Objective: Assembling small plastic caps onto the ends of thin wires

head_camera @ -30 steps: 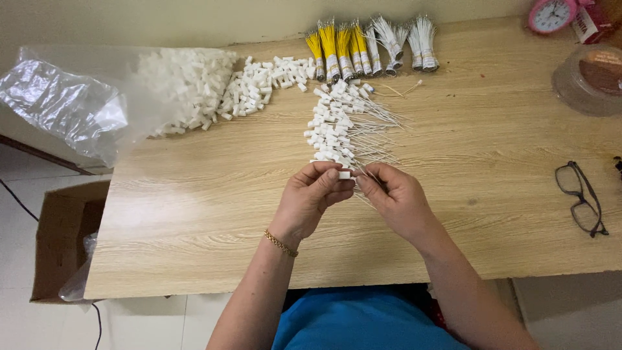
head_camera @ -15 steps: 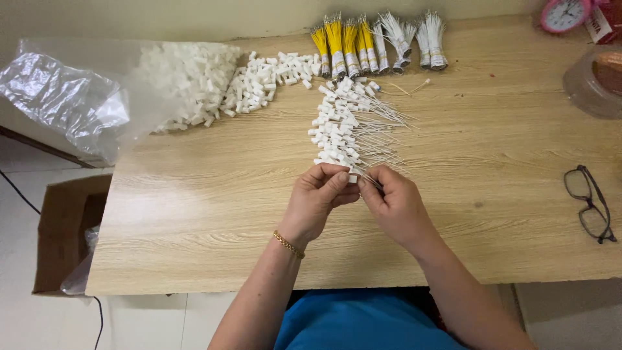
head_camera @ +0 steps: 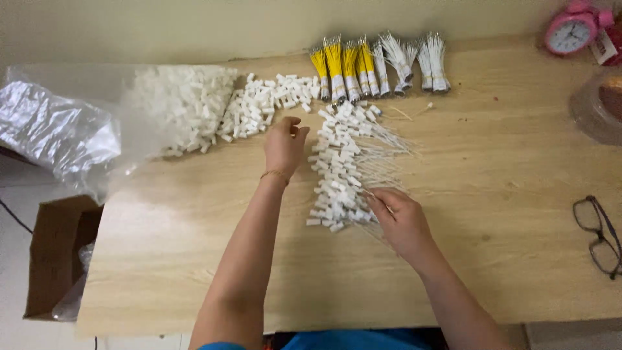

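loose connectors (head_camera: 259, 107) left of wired pile (head_camera: 343, 168) | wire bundles (head_camera: 379, 65) behind pile | glasses (head_camera: 599, 236) far right on table (head_camera: 505, 194)

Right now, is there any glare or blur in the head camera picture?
Head view: the crumpled clear plastic bag throws bright glare at left; the left hand looks slightly soft, the right hand clearer; lighting on the wooden table is even, with faint shadows.

1 head-worn view, looking steeply down, near, over wooden table (head_camera: 505, 259)
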